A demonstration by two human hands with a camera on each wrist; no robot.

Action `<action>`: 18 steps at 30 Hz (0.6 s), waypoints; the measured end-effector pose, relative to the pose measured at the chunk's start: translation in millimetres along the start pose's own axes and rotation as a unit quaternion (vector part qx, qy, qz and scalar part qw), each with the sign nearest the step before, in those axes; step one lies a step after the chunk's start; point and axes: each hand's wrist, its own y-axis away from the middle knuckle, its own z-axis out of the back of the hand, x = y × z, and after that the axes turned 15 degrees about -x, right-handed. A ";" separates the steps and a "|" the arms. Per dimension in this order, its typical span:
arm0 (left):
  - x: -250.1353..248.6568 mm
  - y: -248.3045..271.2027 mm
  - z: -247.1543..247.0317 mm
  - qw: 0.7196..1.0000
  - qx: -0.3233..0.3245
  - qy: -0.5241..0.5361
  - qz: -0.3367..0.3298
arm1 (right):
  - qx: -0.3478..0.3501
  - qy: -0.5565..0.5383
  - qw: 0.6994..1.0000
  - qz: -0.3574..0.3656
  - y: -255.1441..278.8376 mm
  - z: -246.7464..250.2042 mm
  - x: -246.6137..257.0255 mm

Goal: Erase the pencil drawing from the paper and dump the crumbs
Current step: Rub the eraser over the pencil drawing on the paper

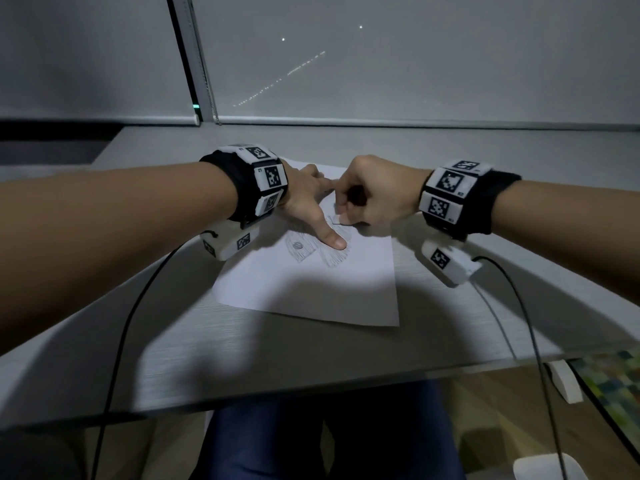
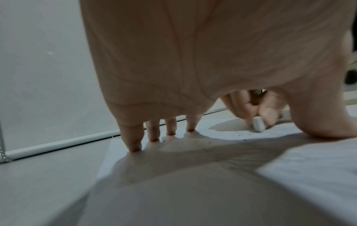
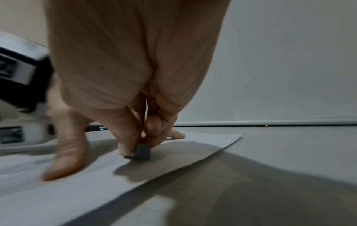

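A white sheet of paper [image 1: 311,289] lies on the grey desk, with a shaded pencil drawing [image 1: 304,252] near its middle. My left hand [image 1: 311,209] is spread flat on the sheet, thumb on the drawing and fingertips [image 2: 135,146] pressing the far part of the paper [image 2: 289,165]. My right hand [image 1: 367,199] pinches a small white eraser [image 2: 258,124] between thumb and fingers, its lower end touching the paper [image 3: 58,198] beside the left thumb. In the right wrist view the eraser [image 3: 142,151] looks grey in shadow. Dark crumbs [image 2: 193,142] speckle the sheet near the left fingers.
The desk [image 1: 242,341] runs back to a window sill with a lowered blind [image 1: 381,64]. Two black cables [image 1: 131,306] trail from the wrist cameras over the desk's front edge. A white object [image 1: 547,467] sits on the floor at lower right, beside my legs.
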 end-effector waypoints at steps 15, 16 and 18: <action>2.7 -0.2 -0.6 1.000 -0.007 -0.012 0.000 | -0.018 0.027 0.999 0.008 -15.4 -4.5 6.1; 2.9 -0.3 -0.2 1.000 -0.006 -0.015 0.005 | -0.023 0.031 0.999 0.002 -19.0 -4.7 4.8; 3.5 -0.1 0.0 1.000 -0.005 -0.015 0.006 | -0.035 0.038 0.999 -0.004 -21.4 -7.4 4.7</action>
